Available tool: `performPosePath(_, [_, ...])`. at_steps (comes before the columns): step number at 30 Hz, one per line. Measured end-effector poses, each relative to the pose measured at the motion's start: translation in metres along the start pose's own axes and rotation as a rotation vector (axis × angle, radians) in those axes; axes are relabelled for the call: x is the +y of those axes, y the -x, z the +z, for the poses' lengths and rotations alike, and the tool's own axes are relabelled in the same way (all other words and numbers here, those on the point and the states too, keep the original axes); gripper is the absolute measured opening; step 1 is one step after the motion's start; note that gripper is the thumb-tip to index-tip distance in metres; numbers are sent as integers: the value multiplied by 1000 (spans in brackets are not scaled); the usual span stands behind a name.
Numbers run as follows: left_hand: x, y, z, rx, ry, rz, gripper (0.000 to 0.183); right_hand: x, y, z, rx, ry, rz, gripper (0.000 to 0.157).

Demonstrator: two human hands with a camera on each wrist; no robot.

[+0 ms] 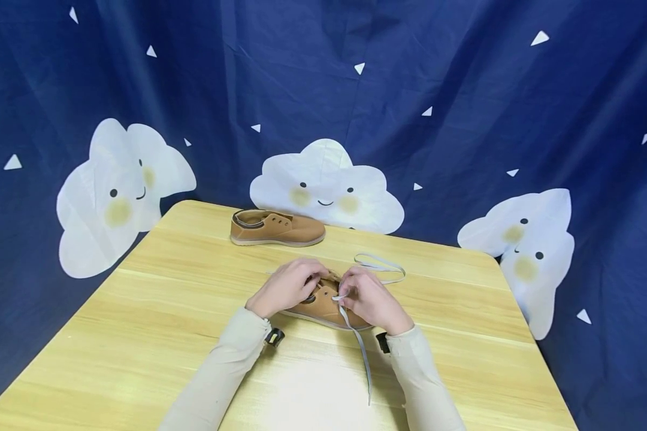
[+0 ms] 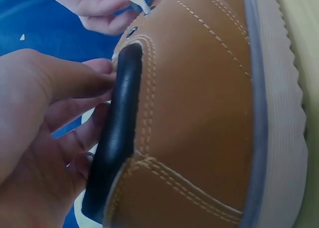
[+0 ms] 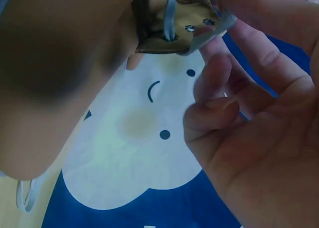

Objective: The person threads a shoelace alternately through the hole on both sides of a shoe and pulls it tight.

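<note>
A tan lace-up shoe (image 1: 317, 309) with a pale sole sits on the table between both hands, its toe to the right. My left hand (image 1: 289, 287) grips the shoe at its opening, thumb and fingers by the black padded collar (image 2: 117, 133). A pale flat shoelace (image 1: 363, 353) comes out of an eyelet in the near flap, and its loose end trails towards the front of the table. Close to that eyelet, my right hand (image 1: 374, 302) pinches the lace. The right wrist view shows lace through the eyelet flap (image 3: 187, 23).
Behind, towards the left, stands a matching tan shoe (image 1: 280, 229) with no lace in its eyelets. The lace's other length (image 1: 393, 266) lies looped beyond my right hand. A blue curtain (image 1: 323, 72) with white clouds hangs around the wooden table (image 1: 140, 335).
</note>
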State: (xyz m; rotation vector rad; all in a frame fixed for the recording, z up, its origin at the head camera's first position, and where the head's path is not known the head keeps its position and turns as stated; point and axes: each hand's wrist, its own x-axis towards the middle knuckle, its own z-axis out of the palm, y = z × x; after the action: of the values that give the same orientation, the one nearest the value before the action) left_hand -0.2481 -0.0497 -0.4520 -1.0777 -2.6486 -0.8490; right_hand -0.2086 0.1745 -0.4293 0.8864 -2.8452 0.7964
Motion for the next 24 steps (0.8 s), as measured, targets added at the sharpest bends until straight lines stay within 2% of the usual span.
performPosePath(6, [-3,1,2,-89,-3,36,18,-1,0,3,-49,-10,55,14])
performPosePath(10, [-5,1,5,-95,-33,74,23,-2,-1,7,-43,6,72,11])
performPosePath(14, [-6,1,7,-100,-58,102,16,-3,-1,10,-32,16,82,11])
performPosePath(24, [-5,0,5,-107,-64,2,7,-3,-1,10,-27,22,101,10])
